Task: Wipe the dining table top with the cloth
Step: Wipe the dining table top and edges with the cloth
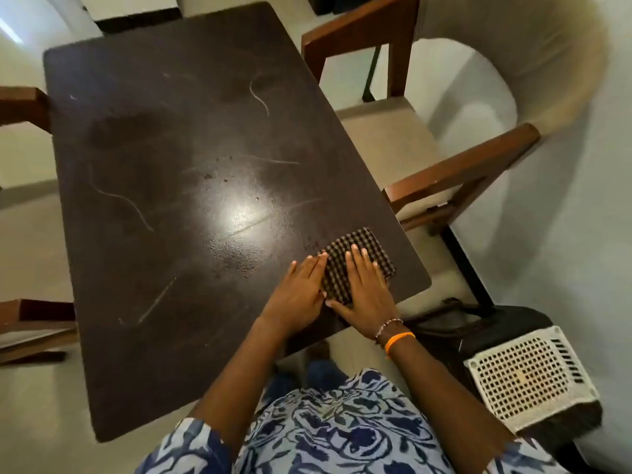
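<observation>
Readable text: none on any surface.
Labels and brands: none legible.
Numbers and signs: none can be made out.

Dark brown dining table (164, 186), rounded corners, top glossy, bright light glare near centre. Pale curved scratches and smears scattered across top; specks and droplets clustered around glare and toward near right side. Folded checked cloth (355, 265) flat on top, close to near right corner, just inside right edge. Left hand (301, 289) flat, palm down, on table at cloth's left edge, fingertips touching it. Right hand (366, 289) pressed flat on cloth, fingers spread.
</observation>
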`<state>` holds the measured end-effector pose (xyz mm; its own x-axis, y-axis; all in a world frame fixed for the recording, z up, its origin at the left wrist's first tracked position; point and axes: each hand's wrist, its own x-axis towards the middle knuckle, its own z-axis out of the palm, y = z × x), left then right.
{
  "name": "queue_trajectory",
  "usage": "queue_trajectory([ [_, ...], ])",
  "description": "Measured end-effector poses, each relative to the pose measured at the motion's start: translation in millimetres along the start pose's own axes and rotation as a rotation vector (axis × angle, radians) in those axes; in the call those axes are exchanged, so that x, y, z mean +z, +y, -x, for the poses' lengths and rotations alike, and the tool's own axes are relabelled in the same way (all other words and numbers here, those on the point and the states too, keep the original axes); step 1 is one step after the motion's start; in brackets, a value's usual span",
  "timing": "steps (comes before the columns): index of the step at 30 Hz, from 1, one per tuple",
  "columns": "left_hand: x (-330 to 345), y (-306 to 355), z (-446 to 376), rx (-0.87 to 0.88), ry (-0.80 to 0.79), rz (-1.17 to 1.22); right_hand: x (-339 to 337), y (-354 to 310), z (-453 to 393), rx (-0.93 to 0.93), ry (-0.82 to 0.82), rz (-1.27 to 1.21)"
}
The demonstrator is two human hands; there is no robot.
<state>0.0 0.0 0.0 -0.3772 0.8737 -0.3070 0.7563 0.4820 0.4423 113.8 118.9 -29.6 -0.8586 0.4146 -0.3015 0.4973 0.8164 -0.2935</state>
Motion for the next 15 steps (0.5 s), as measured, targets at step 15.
queue_trajectory([
  [15, -18.8, -7.8, 17.0, -0.248, 0.227, 0.497, -41.2, -38.3, -38.6, 0.200, 0.117, -0.190],
])
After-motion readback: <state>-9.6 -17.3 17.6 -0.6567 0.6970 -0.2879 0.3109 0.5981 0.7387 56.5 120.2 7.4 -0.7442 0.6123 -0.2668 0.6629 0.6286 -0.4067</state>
